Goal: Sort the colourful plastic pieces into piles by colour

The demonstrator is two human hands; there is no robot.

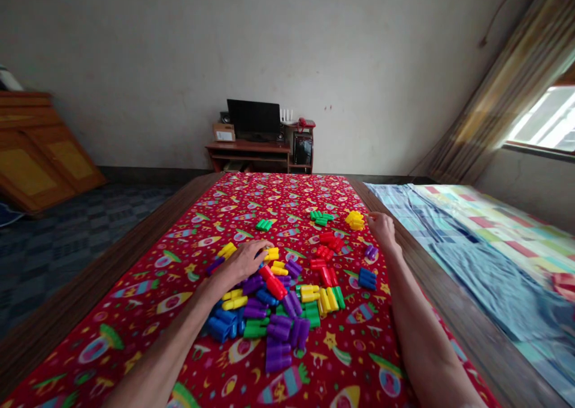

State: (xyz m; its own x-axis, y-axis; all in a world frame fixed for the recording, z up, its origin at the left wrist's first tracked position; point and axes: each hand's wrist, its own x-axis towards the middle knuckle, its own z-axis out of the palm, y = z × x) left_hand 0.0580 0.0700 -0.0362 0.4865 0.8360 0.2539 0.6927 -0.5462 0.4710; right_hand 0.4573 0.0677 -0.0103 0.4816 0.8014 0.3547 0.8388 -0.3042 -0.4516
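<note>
Mixed pile of plastic blocks, yellow, blue, purple, green and red, sits on the worktop, on top of the red printed cloth; pile is the reference for everything below; one red block lies tilted on top of it.

Left hand is over the pile's far left part, palm down, fingers bent, part-closed; a yellow block is right at the fingertips; can't tell if it's gripped. Right hand is well beyond the pile to the right, fingers curled in, just beside the yellow group; can't tell whether anything is inside it.

Sorted-looking bits around the pile: red group just off its far right side; blue block to its right; purple block right and a bit farther; green group beyond it, right of centre; lone green block straight beyond it.

Farther out: desk with dark monitor and red telephone, well beyond the pile; wooden cabinet far left of it; bed to its right; curtain and window past that.
</note>
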